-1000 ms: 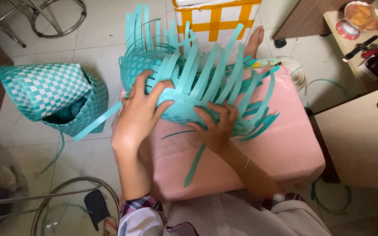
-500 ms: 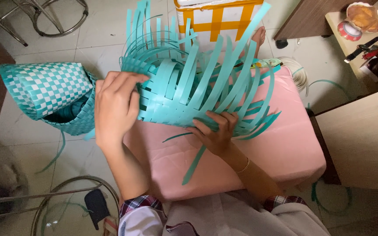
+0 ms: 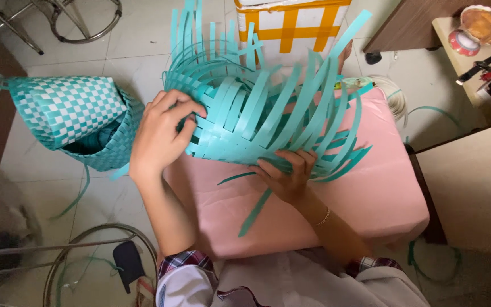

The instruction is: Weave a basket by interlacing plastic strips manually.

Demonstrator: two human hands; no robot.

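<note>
**Both hands on the half-made basket**

Our right hand [image 3: 288, 176] pinches the near edge of the teal strip basket [image 3: 245, 122] so it stays put on the pink table [image 3: 336, 210]. Our left hand [image 3: 163, 133] grips its left side. It lies tipped over, long way left to right, loose strips fanning away. Further left sits a finished checked basket [image 3: 75, 116].

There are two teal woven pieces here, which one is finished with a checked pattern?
The checked basket on the floor at the left, woven teal and white. The plain teal piece under both hands on the pink surface has loose strips sticking out.
</note>
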